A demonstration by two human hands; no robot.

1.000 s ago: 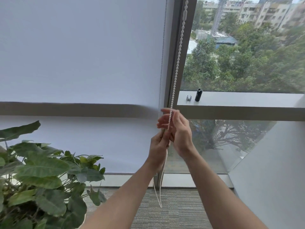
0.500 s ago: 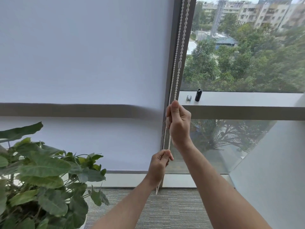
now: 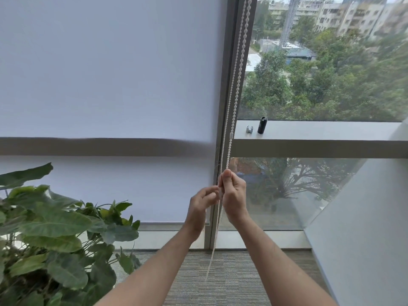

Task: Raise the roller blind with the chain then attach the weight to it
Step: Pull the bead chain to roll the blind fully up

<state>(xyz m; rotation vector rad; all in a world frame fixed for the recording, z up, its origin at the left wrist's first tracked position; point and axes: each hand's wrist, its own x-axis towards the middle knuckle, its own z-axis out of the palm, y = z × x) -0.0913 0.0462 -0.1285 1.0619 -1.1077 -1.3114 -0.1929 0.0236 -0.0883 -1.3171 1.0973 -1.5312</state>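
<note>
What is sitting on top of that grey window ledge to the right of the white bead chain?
On the grey window ledge stand a small black cylinder, upright, and a smaller silver metal piece beside it, apart. Nothing else shows there; its left end is crossed by the white bead chain.

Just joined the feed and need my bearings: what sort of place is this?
Probably an upper-floor office or apartment. Tall framed glass looks down on treetops and buildings, a white roller blind covers the left pane, and there's grey carpet with a potted plant.
</note>
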